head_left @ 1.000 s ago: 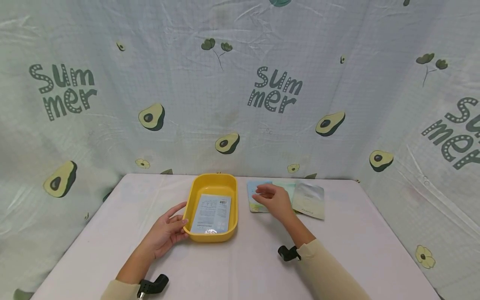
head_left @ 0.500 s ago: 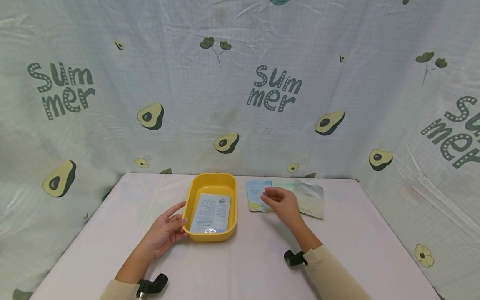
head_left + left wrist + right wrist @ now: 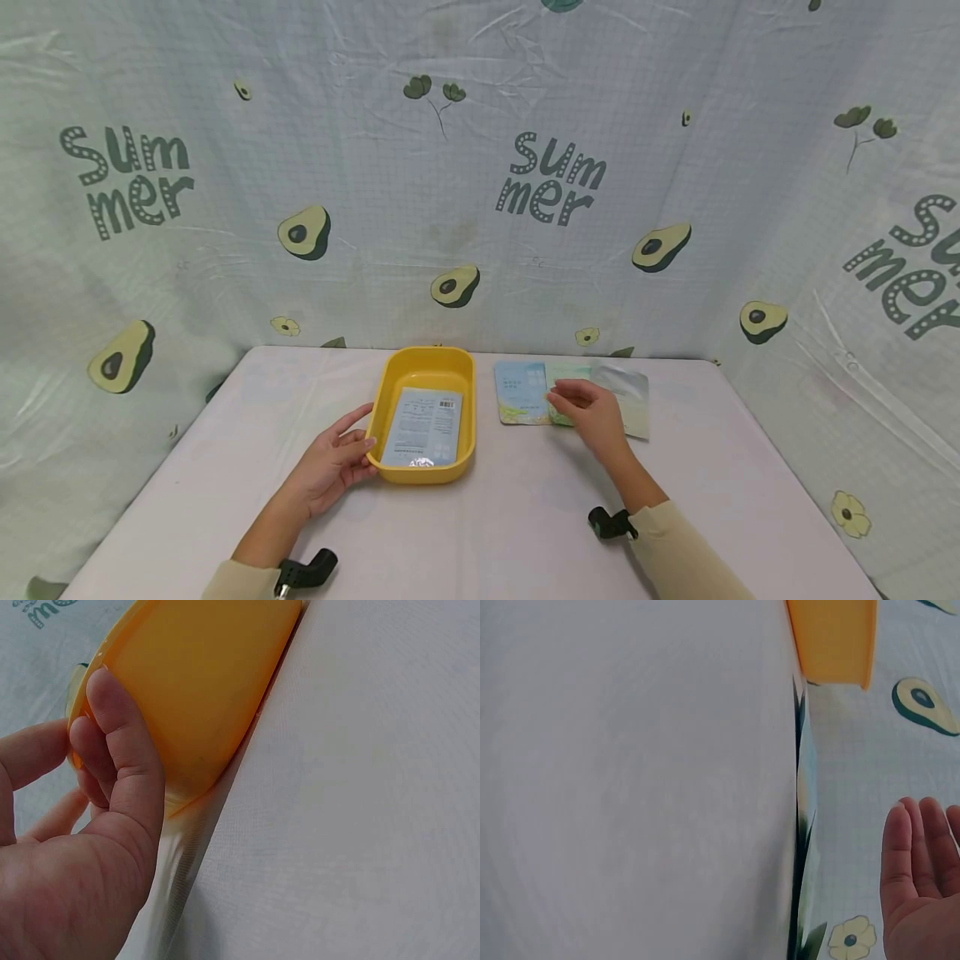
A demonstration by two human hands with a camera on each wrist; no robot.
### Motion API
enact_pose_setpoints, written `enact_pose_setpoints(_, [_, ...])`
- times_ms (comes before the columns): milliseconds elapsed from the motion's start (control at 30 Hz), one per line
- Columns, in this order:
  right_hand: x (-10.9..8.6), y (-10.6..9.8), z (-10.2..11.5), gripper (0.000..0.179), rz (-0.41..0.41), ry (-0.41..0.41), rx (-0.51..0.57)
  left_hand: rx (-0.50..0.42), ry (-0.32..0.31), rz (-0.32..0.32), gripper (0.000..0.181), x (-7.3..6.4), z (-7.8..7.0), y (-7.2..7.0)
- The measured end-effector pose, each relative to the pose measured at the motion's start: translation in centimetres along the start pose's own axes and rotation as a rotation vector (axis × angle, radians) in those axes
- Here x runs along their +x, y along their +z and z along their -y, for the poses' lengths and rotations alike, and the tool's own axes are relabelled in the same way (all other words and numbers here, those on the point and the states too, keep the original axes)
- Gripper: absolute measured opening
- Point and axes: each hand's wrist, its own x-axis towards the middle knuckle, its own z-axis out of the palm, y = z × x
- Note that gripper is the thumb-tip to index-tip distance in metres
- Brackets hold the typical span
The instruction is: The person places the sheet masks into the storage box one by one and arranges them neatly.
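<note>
In the head view a yellow plastic tray stands left of centre. A flat pale-blue printed packet lies in it, barcode up. My left hand pinches the tray's near-left rim between thumb and fingers; the left wrist view shows this grip on the tray wall up close. To the right, my right hand hovers over a row of flat packets with nothing in its fingers. These are a light-blue packet, a pale-green packet partly hidden by the hand, and a silvery packet.
A white cloth covers the table. Behind it hangs a curtain printed with avocados and lettering, close along the table's back edge. Each wrist wears a small black camera, such as the right one.
My right hand has slid to the right, from over the light-blue packet to over the green and silvery ones. My left hand and the tray have stayed put.
</note>
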Motion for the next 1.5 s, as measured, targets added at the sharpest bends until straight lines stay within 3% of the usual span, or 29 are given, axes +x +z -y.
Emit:
enact_pose_setpoints(400, [0.1,-2.4,-0.1,0.045,-0.035,0.034,-0.011,-0.005,-0.003,-0.002,0.074,0.1,0.0,-0.1])
enact_pose_setpoints(600, [0.4,-4.0,0.0,0.047,-0.030,0.030,-0.065,-0.002,-0.007,-0.003,0.075,0.1,-0.1,0.0])
enact_pose_setpoints(1167, [1.7,-7.8,-1.4,0.052,-0.069,0.045,-0.131,-0.002,-0.009,0.005,0.075,0.2,-0.1,-0.1])
enact_pose_setpoints(1500, [2.7,-9.2,-2.5,0.054,-0.084,0.055,-0.112,0.020,0.013,0.025,0.075,0.1,-0.2,-0.2])
